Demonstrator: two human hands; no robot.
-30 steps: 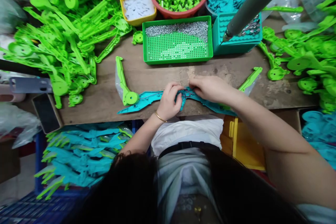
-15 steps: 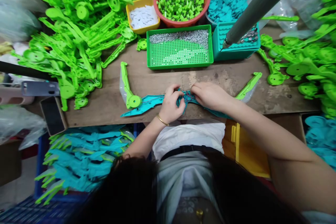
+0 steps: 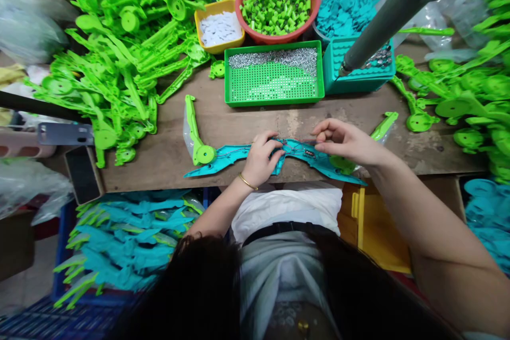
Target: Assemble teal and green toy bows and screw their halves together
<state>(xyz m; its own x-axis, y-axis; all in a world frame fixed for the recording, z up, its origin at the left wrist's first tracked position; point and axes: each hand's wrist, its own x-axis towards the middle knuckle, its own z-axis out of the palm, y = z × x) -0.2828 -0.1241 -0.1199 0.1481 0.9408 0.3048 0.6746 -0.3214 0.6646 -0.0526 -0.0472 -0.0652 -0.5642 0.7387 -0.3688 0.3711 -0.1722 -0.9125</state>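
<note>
A long teal plastic part (image 3: 223, 157) with thin red wires lies along the near edge of the wooden bench (image 3: 255, 122). My left hand (image 3: 261, 159) is closed on its middle, fingers curled over the wiring. My right hand (image 3: 346, 141) hovers just to the right above the part, thumb and fingers pinched on something small I cannot make out. A green arm piece (image 3: 195, 133) with a round hub is fixed at the part's left end, another green arm (image 3: 380, 126) at its right.
Behind stand a green tray of small metal pins (image 3: 274, 73), a teal tray (image 3: 358, 66), a yellow tub of white bits (image 3: 219, 26) and a red bowl of green caps (image 3: 278, 2). Green parts are heaped left (image 3: 115, 48) and right (image 3: 474, 90). A grey pole (image 3: 390, 8) slants in. A crate of finished teal pieces (image 3: 123, 239) sits below left.
My right hand has drawn away from the part's middle to the right and lifted slightly, now pinched. My left hand stays on the teal part. The view has shifted down a little.
</note>
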